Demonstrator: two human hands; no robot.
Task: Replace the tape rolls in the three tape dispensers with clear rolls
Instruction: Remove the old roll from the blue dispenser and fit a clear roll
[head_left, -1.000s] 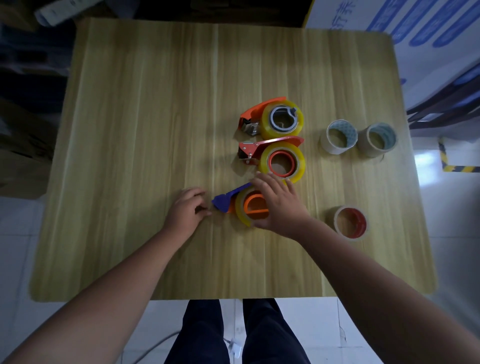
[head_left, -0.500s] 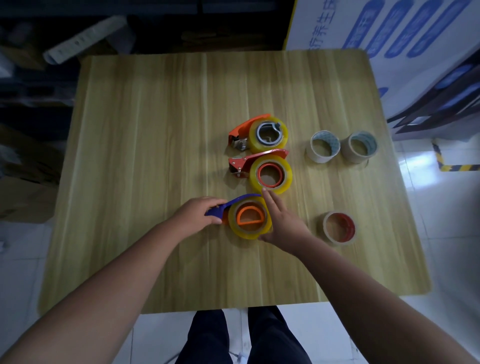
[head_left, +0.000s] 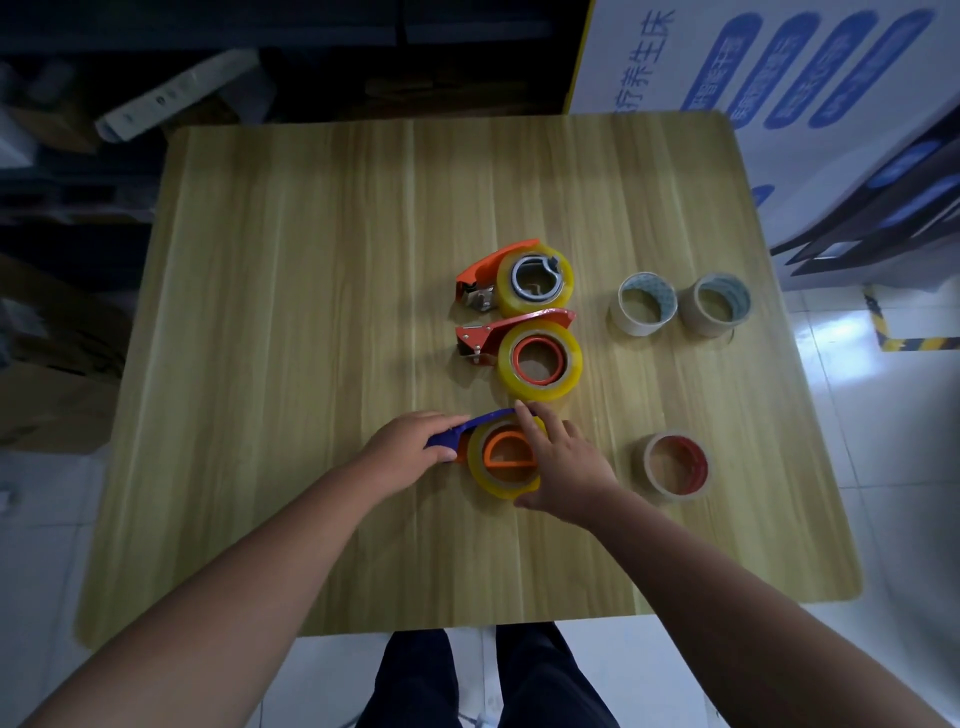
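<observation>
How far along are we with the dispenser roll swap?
Every dispenser carries a yellowish see-through roll; the orange dispenser and red dispenser sit untouched. In hand: the left hand grips the blue dispenser while the right hand curls its fingers round the nearest roll, seating or removing it, I cannot tell. Three paler loose rolls stand to the right, so swaps may remain.

I count three tape dispensers on the surface (head_left: 311, 364): the red dispenser (head_left: 524, 318) in the middle, an orange dispenser (head_left: 488, 265) just beyond it and a blue dispenser (head_left: 448, 438) just nearer me than it. They carry three yellowish rolls, one each: far roll (head_left: 563, 285), middle roll (head_left: 540, 388), near roll (head_left: 480, 470). Right of the red dispenser lie three loose rolls: two pale-cored, the inner pale roll (head_left: 643, 325) and outer pale roll (head_left: 710, 327), and one red-cored roll (head_left: 670, 491).
</observation>
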